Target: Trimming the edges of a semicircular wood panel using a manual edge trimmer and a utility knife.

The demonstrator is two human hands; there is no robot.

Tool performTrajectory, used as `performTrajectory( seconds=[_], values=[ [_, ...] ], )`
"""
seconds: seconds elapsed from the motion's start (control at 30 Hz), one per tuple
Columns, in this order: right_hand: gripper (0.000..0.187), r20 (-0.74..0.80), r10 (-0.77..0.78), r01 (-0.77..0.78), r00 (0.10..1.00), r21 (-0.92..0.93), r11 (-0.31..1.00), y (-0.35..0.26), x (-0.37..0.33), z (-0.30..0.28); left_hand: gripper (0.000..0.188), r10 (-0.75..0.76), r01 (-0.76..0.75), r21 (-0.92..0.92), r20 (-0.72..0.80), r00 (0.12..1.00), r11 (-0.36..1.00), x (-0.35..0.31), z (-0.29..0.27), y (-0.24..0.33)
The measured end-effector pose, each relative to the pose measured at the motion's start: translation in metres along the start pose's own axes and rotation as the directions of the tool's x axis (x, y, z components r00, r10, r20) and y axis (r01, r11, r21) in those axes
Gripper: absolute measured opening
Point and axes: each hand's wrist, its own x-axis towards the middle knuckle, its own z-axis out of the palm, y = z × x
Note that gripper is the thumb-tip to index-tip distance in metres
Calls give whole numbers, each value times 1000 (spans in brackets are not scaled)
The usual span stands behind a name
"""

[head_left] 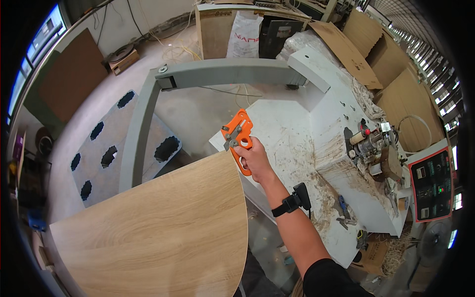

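Observation:
My right hand [256, 161] is closed around an orange hand-held edge trimmer [239, 129] with finger loops and small metal rollers. The trimmer's metal part sits at the far right corner of a wood-grain board [158, 232]; I cannot tell whether its blade touches the edge. The board's right edge curves down toward me, and its far edge runs almost straight to the left. A black strap with a small device [293, 200] is round my right wrist. My left hand is out of the picture.
A grey metal frame [222, 73] arches beyond the board. At right stands a dusty white machine [346, 163] with a motor assembly [368, 143] and a control panel [431, 183]. Pliers [345, 210] lie on it. A panel with ragged holes [123, 143] is at left, cardboard [346, 49] behind.

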Motion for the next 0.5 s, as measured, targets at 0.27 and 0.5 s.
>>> performTrajectory(
  seconds=[0.27,0.5],
  values=[
    [26,-16,-46,46,999,-18,999,6,-1,0,51,26,-26,-19,-12,1000,999,-2,-1,-4],
    [31,-17,-96,93,995,-119,989,16,-2,-3,50,25,-26,-42,-31,999,999,2,-3,-2]
  ],
)
